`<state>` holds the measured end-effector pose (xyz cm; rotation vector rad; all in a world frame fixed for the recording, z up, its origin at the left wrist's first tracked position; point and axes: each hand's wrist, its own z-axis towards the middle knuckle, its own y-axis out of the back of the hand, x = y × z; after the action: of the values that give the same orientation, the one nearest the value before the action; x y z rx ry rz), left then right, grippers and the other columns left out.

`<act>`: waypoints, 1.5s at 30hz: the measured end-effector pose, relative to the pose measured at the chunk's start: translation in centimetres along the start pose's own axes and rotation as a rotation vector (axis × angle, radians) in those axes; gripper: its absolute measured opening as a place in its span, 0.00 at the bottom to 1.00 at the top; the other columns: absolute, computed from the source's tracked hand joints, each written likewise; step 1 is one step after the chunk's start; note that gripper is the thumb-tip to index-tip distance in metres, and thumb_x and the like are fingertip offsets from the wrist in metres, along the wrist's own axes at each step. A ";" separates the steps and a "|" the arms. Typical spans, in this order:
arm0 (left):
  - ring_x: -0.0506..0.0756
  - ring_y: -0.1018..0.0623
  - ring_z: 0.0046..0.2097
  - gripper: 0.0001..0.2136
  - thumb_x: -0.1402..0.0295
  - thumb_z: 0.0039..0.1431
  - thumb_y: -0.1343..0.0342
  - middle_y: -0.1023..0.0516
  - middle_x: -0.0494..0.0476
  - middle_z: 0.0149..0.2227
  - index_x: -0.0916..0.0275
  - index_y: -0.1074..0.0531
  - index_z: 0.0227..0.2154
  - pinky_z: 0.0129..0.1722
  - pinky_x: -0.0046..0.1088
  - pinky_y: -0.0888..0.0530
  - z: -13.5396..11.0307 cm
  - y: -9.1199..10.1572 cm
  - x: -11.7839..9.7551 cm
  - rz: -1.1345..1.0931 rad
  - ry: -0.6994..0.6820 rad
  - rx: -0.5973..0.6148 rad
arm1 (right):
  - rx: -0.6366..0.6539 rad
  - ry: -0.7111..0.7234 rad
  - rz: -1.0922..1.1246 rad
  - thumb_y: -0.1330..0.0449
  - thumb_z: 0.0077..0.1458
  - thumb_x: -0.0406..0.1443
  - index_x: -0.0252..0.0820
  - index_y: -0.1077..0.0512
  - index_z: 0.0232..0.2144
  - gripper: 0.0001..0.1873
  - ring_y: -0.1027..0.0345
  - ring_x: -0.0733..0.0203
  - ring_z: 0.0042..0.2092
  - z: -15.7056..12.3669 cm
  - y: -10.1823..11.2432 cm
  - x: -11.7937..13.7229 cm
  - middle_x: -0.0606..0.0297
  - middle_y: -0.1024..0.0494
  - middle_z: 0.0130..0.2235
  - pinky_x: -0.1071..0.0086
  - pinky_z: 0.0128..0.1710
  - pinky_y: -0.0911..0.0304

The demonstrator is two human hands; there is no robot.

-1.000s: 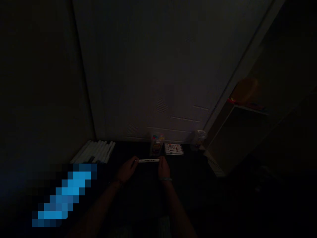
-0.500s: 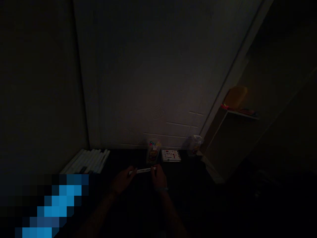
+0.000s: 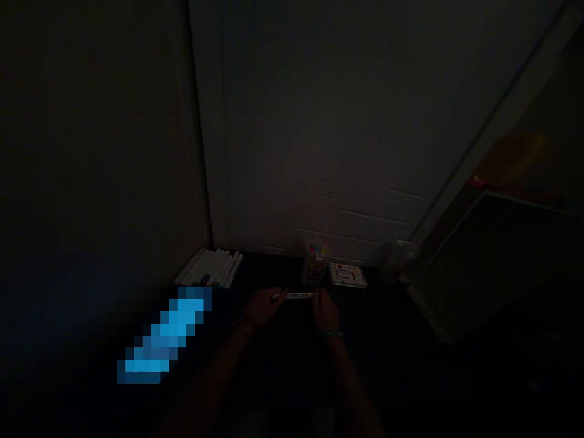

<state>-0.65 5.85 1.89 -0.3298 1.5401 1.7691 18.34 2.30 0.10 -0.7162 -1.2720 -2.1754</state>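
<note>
A slim white marker (image 3: pixel 299 295) with dark printing is held level between my two hands, low in the middle of the dim head view. My left hand (image 3: pixel 261 306) is closed on its left end. At the other end, the fingers of my right hand (image 3: pixel 325 311) pinch it. Just beyond the hands stands a clear plastic container (image 3: pixel 314 271) with small coloured tops in it. Beside that lies a flat white pack of markers (image 3: pixel 348 275). Several white markers (image 3: pixel 213 267) lie side by side at the left.
A blurred-out glowing blue patch (image 3: pixel 168 334) lies on the dark tabletop at the left. Another clear container (image 3: pixel 398 260) stands at the right, near a slanting panel (image 3: pixel 483 261). A pale wall (image 3: pixel 292 134) rises behind the table.
My view has swung left, so everything sits farther right in the picture. Both hands keep hold of the marker, which now looks more level.
</note>
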 end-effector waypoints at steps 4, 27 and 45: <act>0.54 0.26 0.36 0.19 0.53 0.54 0.60 0.23 0.55 0.31 0.58 0.27 0.31 0.34 0.25 0.37 -0.1 0.0 -0.2 0.013 0.004 0.000 | 0.014 -0.014 -0.022 0.58 0.57 0.39 0.43 0.35 0.36 0.14 0.35 0.64 0.36 0.0 0.1 0.1 0.64 0.29 0.35 0.73 0.35 0.45; 0.56 0.26 0.42 0.16 0.57 0.53 0.58 0.23 0.53 0.36 0.54 0.27 0.35 0.40 0.28 0.32 -1.1 1.8 -1.3 0.042 0.003 0.047 | -0.122 0.094 0.030 0.57 0.56 0.42 0.48 0.32 0.36 0.15 0.31 0.60 0.36 -0.1 -1.3 -0.4 0.61 0.27 0.35 0.71 0.35 0.40; 0.52 0.27 0.40 0.16 0.57 0.56 0.60 0.24 0.51 0.36 0.57 0.29 0.35 0.38 0.22 0.37 0.0 0.3 0.1 0.100 0.035 0.107 | -0.064 0.083 -0.190 0.59 0.57 0.37 0.43 0.34 0.34 0.14 0.33 0.64 0.36 -0.1 -0.5 0.1 0.62 0.29 0.34 0.74 0.34 0.42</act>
<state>-0.94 5.85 2.09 -0.2360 1.6948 1.7566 17.99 2.43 -0.17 -0.5420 -1.2778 -2.3811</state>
